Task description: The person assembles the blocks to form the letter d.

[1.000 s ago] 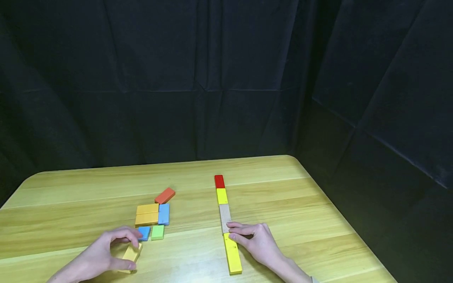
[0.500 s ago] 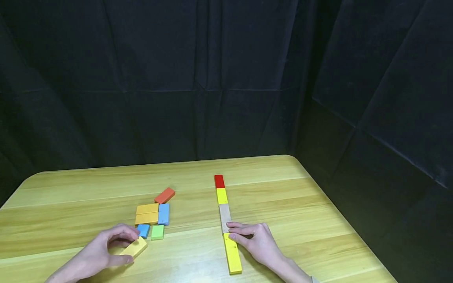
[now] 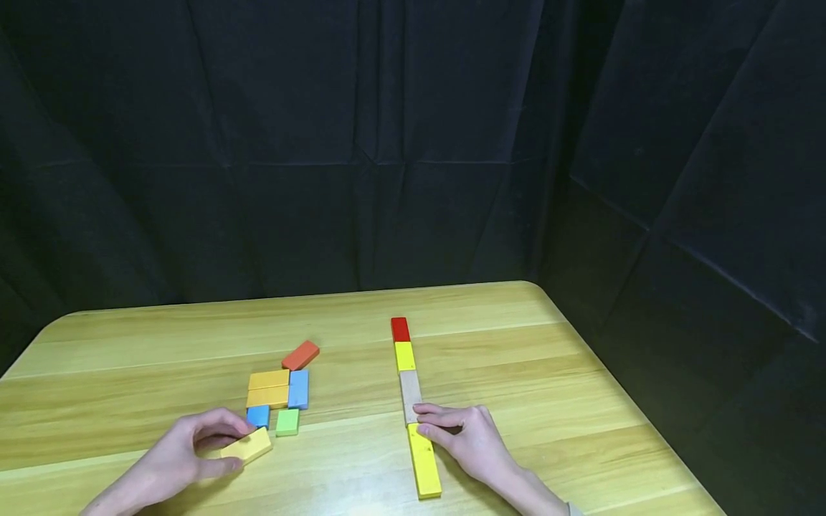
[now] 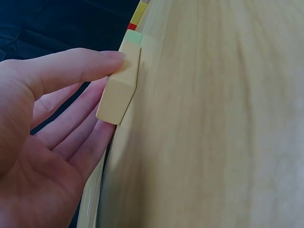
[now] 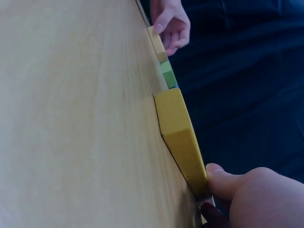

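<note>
My left hand (image 3: 174,459) pinches a pale yellow wooden block (image 3: 248,446) between thumb and fingers, near the table's front left. Just beyond it lie a small blue block (image 3: 258,416) and a green block (image 3: 287,423); the fingertips come close to the blue one. My right hand (image 3: 467,438) rests at the joint of a row, its fingers touching the grey block (image 3: 410,396) and its thumb the long yellow block (image 3: 424,462). In the left wrist view the pale yellow block (image 4: 116,92) sits at the thumb tip; in the right wrist view the long yellow block (image 5: 175,128) stands large.
Two orange blocks (image 3: 268,389) lie side by side against a light blue block (image 3: 299,389), with an orange-red block (image 3: 301,355) slanted behind. A short yellow block (image 3: 404,356) and a red block (image 3: 400,330) form the row's far end. Dark curtains (image 3: 323,143) hang beyond the table (image 3: 548,373).
My left hand has turned the pale yellow block from pointing away to lying more crosswise, closer to the small blue block. That blue block has shifted slightly left and straightened. My right hand stays put.
</note>
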Available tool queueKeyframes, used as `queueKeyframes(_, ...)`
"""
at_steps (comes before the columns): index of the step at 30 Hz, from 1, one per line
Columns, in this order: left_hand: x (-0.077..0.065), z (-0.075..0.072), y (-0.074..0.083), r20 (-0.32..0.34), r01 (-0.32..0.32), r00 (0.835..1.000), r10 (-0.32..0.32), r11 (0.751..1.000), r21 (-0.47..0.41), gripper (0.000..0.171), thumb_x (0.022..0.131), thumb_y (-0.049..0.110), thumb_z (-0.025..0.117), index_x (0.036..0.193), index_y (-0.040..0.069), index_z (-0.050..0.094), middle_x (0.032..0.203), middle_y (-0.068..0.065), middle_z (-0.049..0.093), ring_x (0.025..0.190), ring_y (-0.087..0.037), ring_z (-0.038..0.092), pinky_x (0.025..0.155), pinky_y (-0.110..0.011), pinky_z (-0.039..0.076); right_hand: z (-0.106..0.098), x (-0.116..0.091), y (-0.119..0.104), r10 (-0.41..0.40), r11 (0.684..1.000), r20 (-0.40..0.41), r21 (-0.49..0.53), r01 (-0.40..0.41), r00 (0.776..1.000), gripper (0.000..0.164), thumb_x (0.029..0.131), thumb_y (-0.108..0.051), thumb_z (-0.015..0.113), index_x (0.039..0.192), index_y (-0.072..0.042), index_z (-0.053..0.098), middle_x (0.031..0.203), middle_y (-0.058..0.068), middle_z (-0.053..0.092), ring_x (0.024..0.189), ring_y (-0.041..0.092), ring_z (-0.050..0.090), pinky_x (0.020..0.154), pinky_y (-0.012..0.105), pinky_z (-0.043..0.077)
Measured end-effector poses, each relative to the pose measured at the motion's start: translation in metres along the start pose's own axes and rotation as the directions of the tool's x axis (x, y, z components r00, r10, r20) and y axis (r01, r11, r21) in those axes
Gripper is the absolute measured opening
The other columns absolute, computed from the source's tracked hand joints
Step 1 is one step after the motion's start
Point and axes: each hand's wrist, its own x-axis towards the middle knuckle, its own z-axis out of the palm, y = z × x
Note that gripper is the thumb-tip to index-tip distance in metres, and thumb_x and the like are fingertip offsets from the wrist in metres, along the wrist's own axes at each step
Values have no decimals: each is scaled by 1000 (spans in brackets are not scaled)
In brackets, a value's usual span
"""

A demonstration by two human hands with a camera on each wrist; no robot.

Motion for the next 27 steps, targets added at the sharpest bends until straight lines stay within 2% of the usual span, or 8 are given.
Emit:
queueKeyframes(4,1,0,2,13,61,998,-61,998,-3,41,82,17,82,116,3,66,119,-14,66,100,-3,65,86,-16,54,-1,0,-1,14,1000,4,8,-14,1000,13,85,-28,79,97,-24,82,110,-21,72,110,6,67,101,30,52)
queueKeyframes(10,1,-1,3,23,121,992,-121,993,-3,45,80,18,84,118,3,66,119,-13,67,99,-3,64,84,-15,53,-1,0,0,4,1000,4,5,-4,1000,13,85,-28,79,97,-24,81,110,-20,73,110,7,67,100,30,52)
queueKeyframes(21,0,1,5,-3,92,996,-92,995,38,42,80,20,84,116,4,67,116,-11,69,98,-3,64,84,-17,54,-2,1,2,-39,999,11,-21,39,999,13,86,-27,78,97,-22,81,110,-18,73,109,9,68,98,31,53)
queueKeyframes(27,0,2,5,-14,107,994,-107,994,29,44,79,20,85,116,4,67,117,-10,70,98,-3,65,84,-17,54,-1,1,3,-58,998,5,-15,58,998,13,87,-29,76,97,-21,81,109,-14,74,107,13,70,97,31,54)
